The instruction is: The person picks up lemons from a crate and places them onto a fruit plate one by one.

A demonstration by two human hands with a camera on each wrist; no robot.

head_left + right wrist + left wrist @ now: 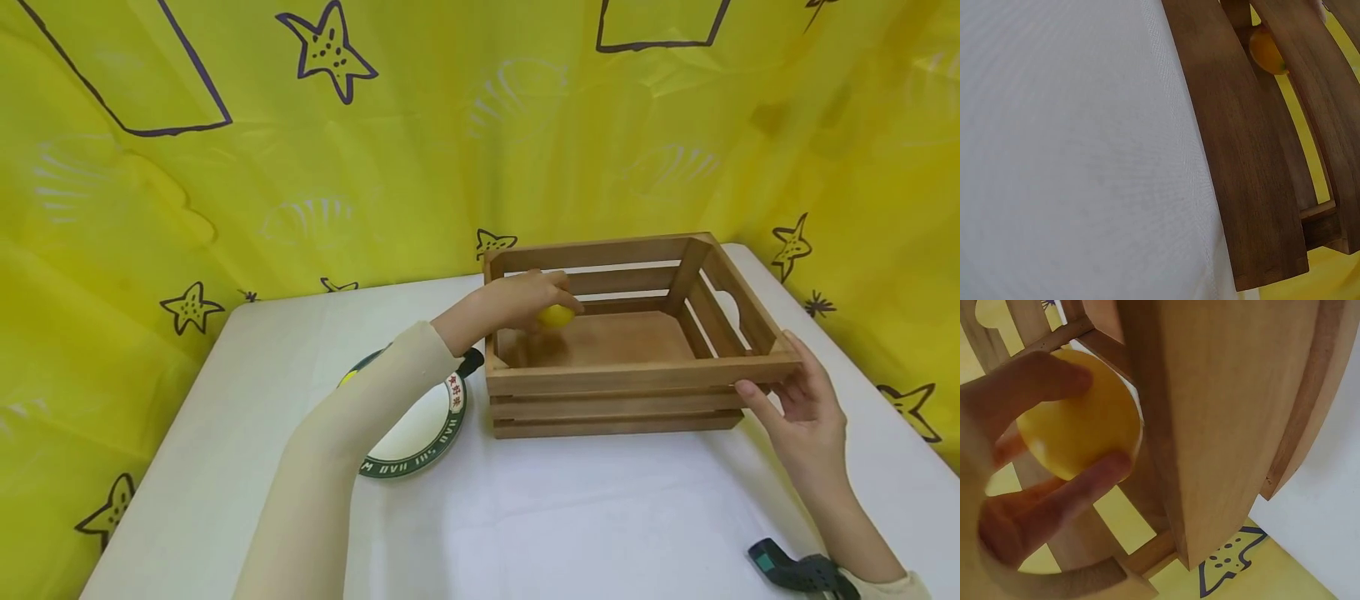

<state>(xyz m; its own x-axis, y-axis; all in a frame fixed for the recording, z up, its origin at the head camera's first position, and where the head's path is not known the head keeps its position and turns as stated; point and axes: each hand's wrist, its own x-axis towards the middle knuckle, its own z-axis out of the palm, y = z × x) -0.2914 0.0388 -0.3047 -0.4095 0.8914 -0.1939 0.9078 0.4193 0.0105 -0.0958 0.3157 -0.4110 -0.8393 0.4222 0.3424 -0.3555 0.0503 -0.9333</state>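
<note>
My left hand [525,302] reaches over the left end of a slatted wooden crate [615,379]. Its fingers and thumb pinch a round, smooth yellow fruit [556,316], held inside the crate near the left end. Close up in the left wrist view, the fruit [1085,419] sits between the fingertips beside a crate slat. Through a gap between slats in the right wrist view, the fruit [1267,50] shows a small green spot. At the crate's front right corner, my right hand [806,408] grips the wood, thumb on the front and fingers around the side.
Left of the crate lies a white plate [412,457] with a green lettered rim, partly hidden under my left sleeve. A black handle-like end [471,362] pokes out beside it. A yellow patterned curtain [420,150] hangs behind the white table [562,517].
</note>
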